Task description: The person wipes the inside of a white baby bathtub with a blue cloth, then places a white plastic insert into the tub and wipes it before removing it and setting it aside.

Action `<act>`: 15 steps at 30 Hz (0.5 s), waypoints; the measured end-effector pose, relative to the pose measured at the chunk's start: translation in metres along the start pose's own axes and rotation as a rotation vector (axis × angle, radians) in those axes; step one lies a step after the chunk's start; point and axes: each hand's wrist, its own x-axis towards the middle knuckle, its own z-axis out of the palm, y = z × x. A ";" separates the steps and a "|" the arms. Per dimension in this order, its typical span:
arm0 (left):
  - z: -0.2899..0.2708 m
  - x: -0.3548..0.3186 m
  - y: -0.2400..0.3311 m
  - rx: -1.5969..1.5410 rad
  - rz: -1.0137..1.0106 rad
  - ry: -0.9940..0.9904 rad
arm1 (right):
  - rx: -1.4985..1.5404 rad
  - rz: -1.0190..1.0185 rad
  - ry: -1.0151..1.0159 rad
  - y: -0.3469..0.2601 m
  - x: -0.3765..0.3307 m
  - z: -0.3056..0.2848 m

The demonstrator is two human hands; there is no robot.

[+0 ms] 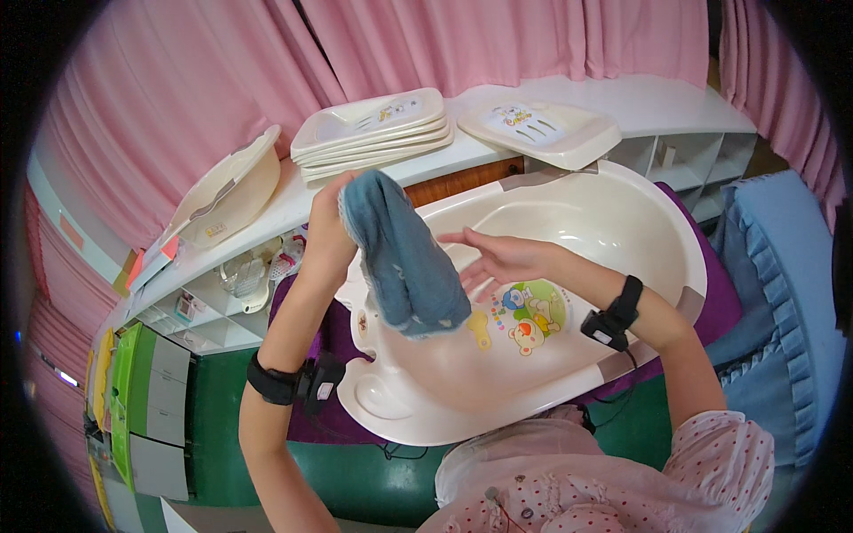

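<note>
My left hand (329,235) grips one end of a folded blue-grey towel (404,258) with a pale edge; its fingertips are hidden behind the cloth. The towel hangs in the air over a large cream baby bathtub (613,213). My right hand (502,258) is held above the tub, just right of the towel, with its fingers apart and nothing in them. Whether its fingertips touch the cloth I cannot tell. A cartoon bear picture (531,318) shows on the tub's inside.
Stacked cream trays (373,133) and a single cream tray (551,129) lie on the white shelf unit (640,98) behind the tub. A cream basin (227,191) leans at the left. A purple cloth (324,409) lies under the tub. Blue fabric (782,293) hangs at the right.
</note>
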 end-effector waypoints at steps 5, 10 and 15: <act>-0.012 0.003 -0.006 -0.044 -0.020 -0.024 | 0.196 -0.133 0.303 0.000 0.030 0.023; -0.029 -0.007 -0.018 -0.146 -0.180 0.107 | -0.009 -0.501 0.734 -0.040 0.014 -0.011; -0.058 -0.010 -0.048 -0.030 -0.212 0.137 | -0.023 -0.696 0.631 -0.084 -0.031 -0.001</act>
